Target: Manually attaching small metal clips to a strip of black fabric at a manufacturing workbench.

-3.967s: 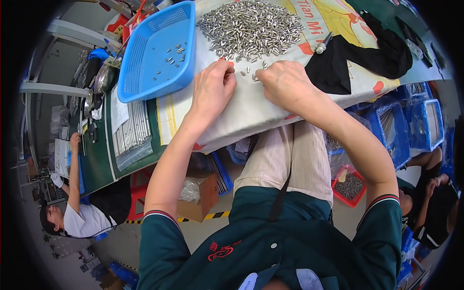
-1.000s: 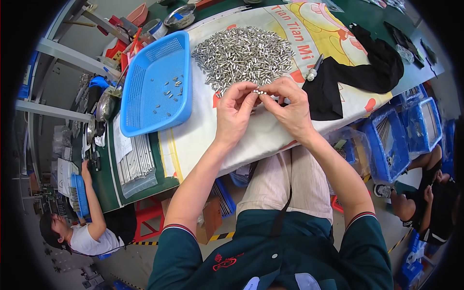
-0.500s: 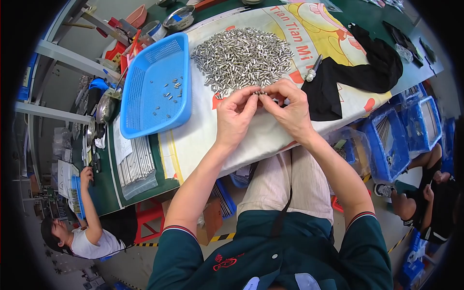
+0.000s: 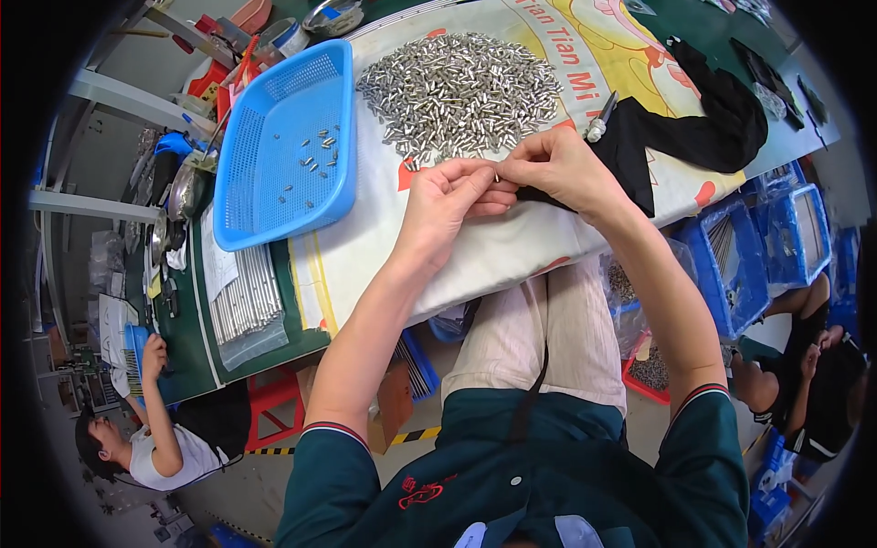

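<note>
Both hands [image 4: 498,187] on metal pin [image 4: 496,177]

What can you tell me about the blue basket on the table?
The blue basket is a shallow rectangular tray, seemingly plastic, with perforated mesh walls and floor and a solid rim. It lies flat, left of the pile of small metal parts, partly on the white printed sheet. A few small metal pieces lie scattered inside. Neither hand touches it.

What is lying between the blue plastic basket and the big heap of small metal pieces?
In the head view, only a bare strip of the white printed sack separates the blue plastic basket from the heap of small silver metal pieces.
</note>
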{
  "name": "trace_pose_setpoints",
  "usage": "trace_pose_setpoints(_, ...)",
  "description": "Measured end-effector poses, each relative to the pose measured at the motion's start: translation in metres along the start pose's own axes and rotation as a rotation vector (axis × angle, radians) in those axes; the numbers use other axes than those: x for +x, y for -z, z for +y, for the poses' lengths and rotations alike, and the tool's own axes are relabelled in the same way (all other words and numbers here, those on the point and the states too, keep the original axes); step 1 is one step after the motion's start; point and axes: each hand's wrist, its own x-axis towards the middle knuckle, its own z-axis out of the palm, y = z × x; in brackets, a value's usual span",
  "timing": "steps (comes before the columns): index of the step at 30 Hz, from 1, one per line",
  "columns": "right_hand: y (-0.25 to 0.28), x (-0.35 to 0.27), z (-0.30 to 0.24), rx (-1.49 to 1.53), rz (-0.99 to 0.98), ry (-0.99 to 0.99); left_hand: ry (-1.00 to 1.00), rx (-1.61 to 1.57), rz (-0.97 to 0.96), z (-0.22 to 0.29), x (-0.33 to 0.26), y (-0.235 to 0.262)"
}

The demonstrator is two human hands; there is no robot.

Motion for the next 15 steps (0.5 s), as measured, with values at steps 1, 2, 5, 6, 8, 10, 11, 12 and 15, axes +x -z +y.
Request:
trace_pose_setpoints(1, 0.001, 0.000, -0.002, -0.034, -0.006, -0.015, 0.031, -0.023, -0.009, 0.001, -0.001, 0.000)
trace_pose_setpoints(2, 0.001, -0.001, -0.003, -0.068, -0.011, -0.031, 0.063, -0.045, -0.019, 0.002, -0.001, 0.001)
trace_pose_setpoints(5, -0.001, -0.001, -0.007, -0.024, -0.013, -0.057, 0.110, -0.099, -0.028, 0.004, -0.002, 0.004)
trace_pose_setpoints(6, 0.000, -0.002, -0.009, -0.024, -0.012, -0.057, 0.110, -0.099, -0.029, 0.005, -0.002, 0.003)
trace_pose_setpoints(8, 0.003, -0.002, -0.012, -0.015, -0.026, -0.101, 0.135, -0.143, 0.000, 0.008, -0.002, 0.001)
trace_pose_setpoints(10, 0.004, -0.002, -0.012, -0.019, -0.030, -0.093, 0.141, -0.152, -0.012, 0.008, -0.002, 0.002)
trace_pose_setpoints(11, 0.004, -0.002, -0.011, -0.024, -0.035, -0.084, 0.147, -0.160, -0.024, 0.008, -0.001, 0.002)
trace_pose_setpoints(12, 0.004, -0.003, -0.011, -0.024, -0.035, -0.084, 0.146, -0.160, -0.025, 0.008, -0.001, 0.002)
trace_pose_setpoints(15, 0.001, -0.003, -0.010, -0.023, -0.016, -0.051, 0.154, -0.179, -0.036, 0.009, -0.001, 0.003)
